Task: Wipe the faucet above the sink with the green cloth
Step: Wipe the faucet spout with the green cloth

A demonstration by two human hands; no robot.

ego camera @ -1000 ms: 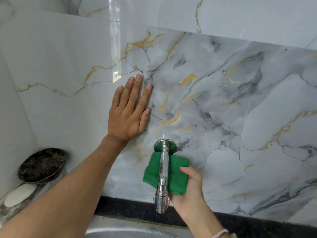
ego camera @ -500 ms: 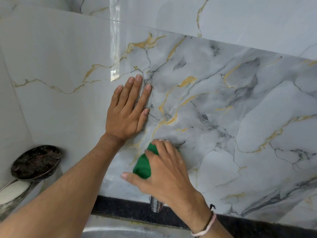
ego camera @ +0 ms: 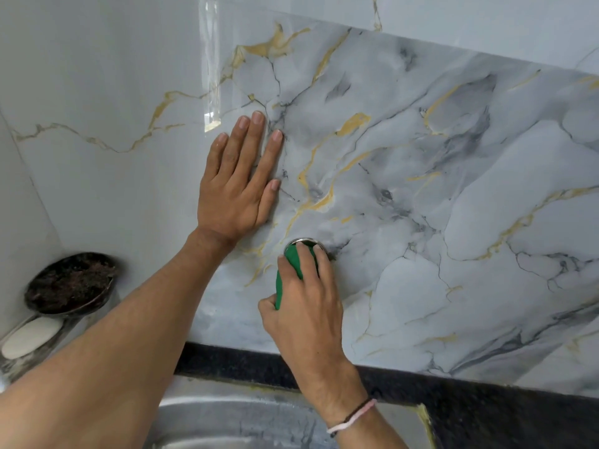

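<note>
Right hand point(ego camera: 308, 315) grip closed: green cloth point(ego camera: 293, 264) round faucet point(ego camera: 303, 242); left hand point(ego camera: 238, 186) flat, empty.

left hand point(ego camera: 235, 192) flat on wall point(ego camera: 453, 189), up-left of faucet point(ego camera: 304, 242). right hand point(ego camera: 304, 306) wrapped over cloth point(ego camera: 293, 264) on faucet, above sink point(ego camera: 233, 422). dish point(ego camera: 69, 281) in left corner, soap point(ego camera: 30, 338) just before it.

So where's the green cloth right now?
In the head view, the green cloth sits low centre, wrapped over the faucet under the right hand, just below and right of the left hand flat on the wall.
</note>
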